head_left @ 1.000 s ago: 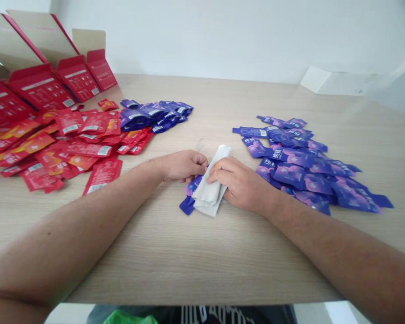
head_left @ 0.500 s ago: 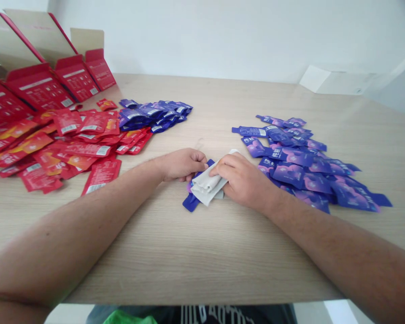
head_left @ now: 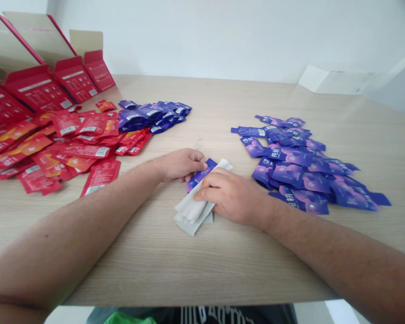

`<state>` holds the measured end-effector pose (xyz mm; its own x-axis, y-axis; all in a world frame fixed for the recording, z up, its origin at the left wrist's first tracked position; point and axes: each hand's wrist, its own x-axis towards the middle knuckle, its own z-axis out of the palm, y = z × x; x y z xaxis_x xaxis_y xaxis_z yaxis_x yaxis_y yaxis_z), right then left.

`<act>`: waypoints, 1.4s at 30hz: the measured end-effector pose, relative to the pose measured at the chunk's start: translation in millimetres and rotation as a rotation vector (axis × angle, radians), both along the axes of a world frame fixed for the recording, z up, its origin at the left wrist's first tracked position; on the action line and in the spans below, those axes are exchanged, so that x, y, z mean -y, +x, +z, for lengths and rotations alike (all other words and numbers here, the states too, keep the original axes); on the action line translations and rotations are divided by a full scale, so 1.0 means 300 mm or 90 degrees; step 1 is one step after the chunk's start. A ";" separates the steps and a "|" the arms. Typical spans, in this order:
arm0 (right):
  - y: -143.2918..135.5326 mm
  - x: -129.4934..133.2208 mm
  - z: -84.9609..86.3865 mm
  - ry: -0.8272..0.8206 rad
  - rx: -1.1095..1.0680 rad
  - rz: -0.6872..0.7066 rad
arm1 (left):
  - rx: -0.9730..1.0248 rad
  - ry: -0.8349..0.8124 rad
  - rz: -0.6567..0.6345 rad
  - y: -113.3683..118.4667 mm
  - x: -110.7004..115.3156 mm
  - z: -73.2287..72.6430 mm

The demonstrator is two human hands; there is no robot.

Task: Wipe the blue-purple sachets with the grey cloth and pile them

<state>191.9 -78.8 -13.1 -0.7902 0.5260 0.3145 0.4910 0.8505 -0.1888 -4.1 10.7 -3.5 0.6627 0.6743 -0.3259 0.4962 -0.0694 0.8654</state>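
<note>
A purple-blue pouch [head_left: 202, 173] lies at the middle of the table, its upper left edge pinched by my left hand [head_left: 185, 165]. My right hand [head_left: 231, 193] is closed on a folded white cloth [head_left: 191, 211]. The cloth rests over the lower part of the pouch and hides it, with its loose end spread on the wood. Several more purple-blue pouches [head_left: 292, 173] lie in a spread pile to the right of my right hand. Beyond my left forearm is a heap of red and orange pouches [head_left: 76, 155].
Red cartons [head_left: 38, 87] with open flaps stand at the back left. A smaller pile of blue pouches [head_left: 155, 114] lies beside the red heap. At the back right is a white box [head_left: 337, 82] against the wall. The table [head_left: 202, 265] ends just before my body.
My right hand has moved the cloth down and left toward me, showing more of the pouch's upper part and covering its lower end. My left hand has stayed in place.
</note>
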 end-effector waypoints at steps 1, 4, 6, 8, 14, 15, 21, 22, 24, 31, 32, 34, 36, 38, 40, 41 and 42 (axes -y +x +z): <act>0.000 0.000 0.000 -0.004 0.002 0.011 | 0.001 0.001 0.000 0.000 -0.001 -0.001; 0.007 -0.009 -0.004 -0.013 -0.029 -0.043 | 0.002 -0.006 0.002 -0.001 -0.004 -0.005; 0.011 -0.013 -0.006 -0.011 -0.047 -0.091 | 0.003 -0.013 0.004 -0.002 -0.005 -0.007; 0.008 -0.010 -0.007 -0.007 -0.040 -0.078 | 0.004 -0.015 0.003 -0.002 -0.005 -0.008; 0.007 -0.010 -0.009 -0.011 -0.028 -0.035 | 0.008 -0.012 0.005 0.001 -0.001 -0.004; 0.012 -0.015 -0.010 -0.011 -0.046 -0.067 | 0.009 -0.014 0.007 0.001 -0.001 -0.003; 0.010 -0.014 -0.011 -0.009 -0.037 -0.034 | 0.006 -0.012 0.007 -0.001 0.000 -0.002; 0.008 -0.012 -0.012 -0.010 -0.030 -0.012 | 0.004 -0.009 0.007 -0.001 0.000 -0.002; 0.009 -0.013 -0.014 -0.010 -0.040 -0.019 | 0.003 -0.009 0.009 0.000 -0.001 -0.003; 0.019 -0.027 -0.016 -0.001 -0.085 -0.096 | 0.009 -0.025 0.005 -0.001 -0.003 -0.006; 0.018 -0.025 -0.017 -0.005 -0.077 -0.072 | 0.009 -0.023 0.001 -0.001 -0.004 -0.007; 0.020 -0.028 -0.020 -0.004 -0.081 -0.061 | 0.009 -0.022 -0.001 -0.001 -0.005 -0.008; 0.028 -0.037 -0.023 0.008 -0.109 -0.107 | 0.008 -0.027 0.004 0.001 -0.005 -0.007; 0.035 -0.044 -0.025 0.019 -0.131 -0.149 | 0.005 -0.031 0.011 0.003 -0.003 -0.006; 0.031 -0.039 -0.024 0.017 -0.128 -0.143 | 0.002 -0.031 0.013 0.004 -0.001 -0.004; 0.024 -0.031 -0.022 0.013 -0.116 -0.122 | 0.003 -0.027 0.012 0.003 0.000 -0.003; 0.014 -0.021 -0.021 0.007 -0.097 -0.091 | 0.004 -0.022 0.010 0.002 0.000 -0.002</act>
<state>196.3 -72.5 -19.3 -0.6503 0.6258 0.4307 0.5737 0.7762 -0.2616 -3.5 10.6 -4.2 0.6542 0.6730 -0.3449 0.4911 -0.0312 0.8705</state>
